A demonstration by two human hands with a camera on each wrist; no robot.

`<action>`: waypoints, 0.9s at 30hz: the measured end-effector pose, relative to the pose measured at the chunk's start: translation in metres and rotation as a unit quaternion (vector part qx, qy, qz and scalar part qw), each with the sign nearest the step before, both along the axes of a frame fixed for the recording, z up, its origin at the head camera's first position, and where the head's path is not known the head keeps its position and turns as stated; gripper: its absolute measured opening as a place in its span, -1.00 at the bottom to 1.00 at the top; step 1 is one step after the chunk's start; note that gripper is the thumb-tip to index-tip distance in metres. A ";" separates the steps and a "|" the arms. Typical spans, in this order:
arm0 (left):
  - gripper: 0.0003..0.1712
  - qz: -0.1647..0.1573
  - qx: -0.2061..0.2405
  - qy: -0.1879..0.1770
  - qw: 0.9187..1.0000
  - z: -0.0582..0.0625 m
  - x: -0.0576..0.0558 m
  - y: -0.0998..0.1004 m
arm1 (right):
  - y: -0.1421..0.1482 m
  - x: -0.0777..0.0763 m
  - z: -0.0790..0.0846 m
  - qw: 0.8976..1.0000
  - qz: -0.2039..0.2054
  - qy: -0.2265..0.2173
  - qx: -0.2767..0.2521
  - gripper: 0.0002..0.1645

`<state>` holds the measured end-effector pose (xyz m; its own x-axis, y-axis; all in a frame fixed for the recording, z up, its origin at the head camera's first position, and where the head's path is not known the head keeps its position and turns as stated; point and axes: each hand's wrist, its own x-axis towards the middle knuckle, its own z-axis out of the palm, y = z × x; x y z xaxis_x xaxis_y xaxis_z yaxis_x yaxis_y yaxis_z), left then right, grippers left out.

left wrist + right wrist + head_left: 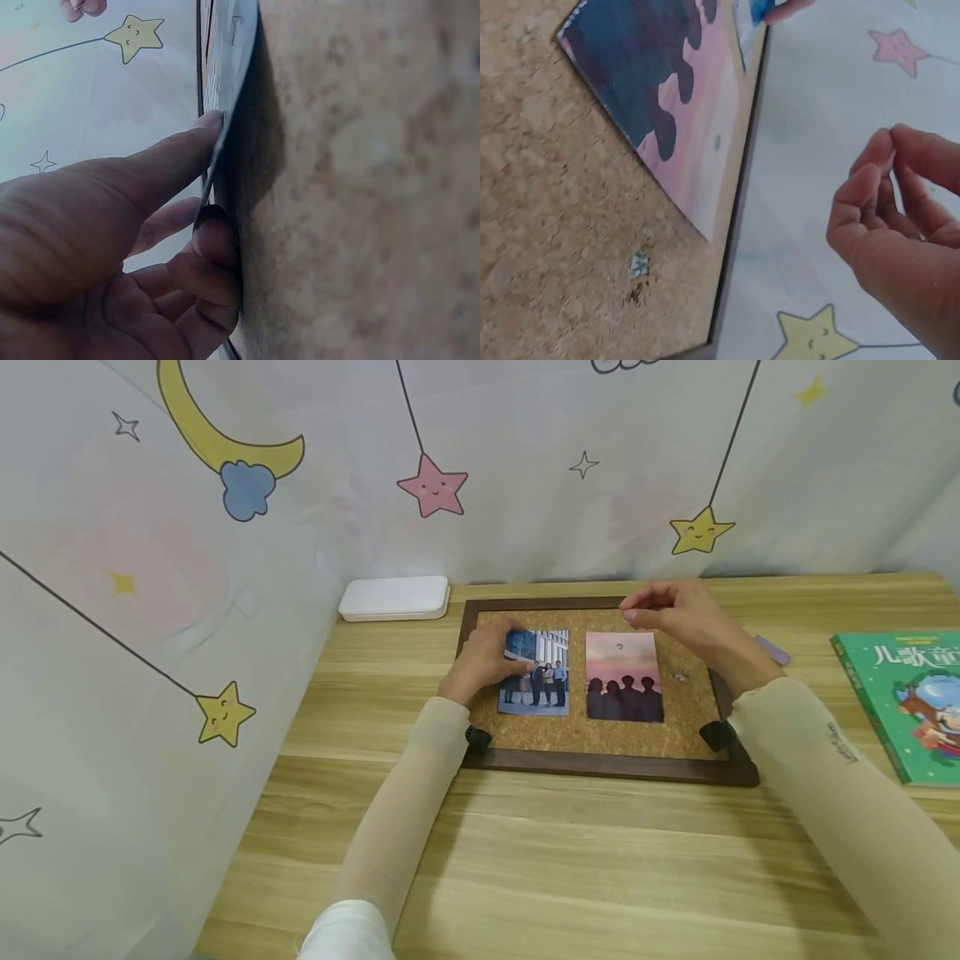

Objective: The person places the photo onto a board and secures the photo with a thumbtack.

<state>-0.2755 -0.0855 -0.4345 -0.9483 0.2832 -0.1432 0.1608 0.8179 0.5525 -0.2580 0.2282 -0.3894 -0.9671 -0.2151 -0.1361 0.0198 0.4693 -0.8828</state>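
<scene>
My left hand [480, 662] pinches the left edge of a photo of several people before a tall building [534, 681]. In the left wrist view the thumb lies on the photo's front, fingers behind it, and the photo [238, 82] tilts off the cork. Beside it, a photo of dark silhouettes against a pink sky [624, 681] lies on the cork board [577, 739], a small round mark near its top. Above the board's upper right, my right hand [678, 614] is raised with thumb and fingertips together; nothing shows between them [892, 195].
A small cluster of shiny bits [680, 677] lies on the cork, right of the pink photo. A white case [395, 598] sits behind the board at left. To the right are a purple strip [773, 649] and a green book [900, 693]. A star-printed curtain [525, 427] hangs behind.
</scene>
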 end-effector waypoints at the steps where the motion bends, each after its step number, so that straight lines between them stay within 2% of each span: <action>1: -0.20 -0.001 -0.002 0.000 1.000 0.000 0.000 0.000 | -0.002 -0.002 0.000 1.000 0.002 0.000 -0.002 -0.70; 5: -0.19 -0.001 -0.007 0.003 1.000 0.001 -0.001 -0.001 | -0.010 -0.008 0.002 1.000 0.010 -0.008 -0.020 -0.70; 10: -0.19 0.008 -0.021 0.005 1.000 0.002 -0.001 -0.001 | -0.020 -0.015 0.002 0.998 0.016 -0.043 -0.047 -0.68; 20: -0.17 0.016 -0.022 -0.004 1.000 0.001 0.001 -0.001 | -0.037 -0.029 -0.008 0.981 0.016 -0.094 -0.171 -0.79; 27: -0.16 0.018 -0.019 -0.010 1.000 -0.001 0.000 -0.002 | -0.052 -0.036 -0.015 0.978 0.036 -0.115 -0.169 -0.84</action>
<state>-0.2752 -0.0873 -0.4350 -0.9546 0.2423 -0.1731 0.1194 0.8439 0.5231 -0.2940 0.1761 -0.4044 -0.8998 -0.3520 -0.2579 0.2144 0.1581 -0.9639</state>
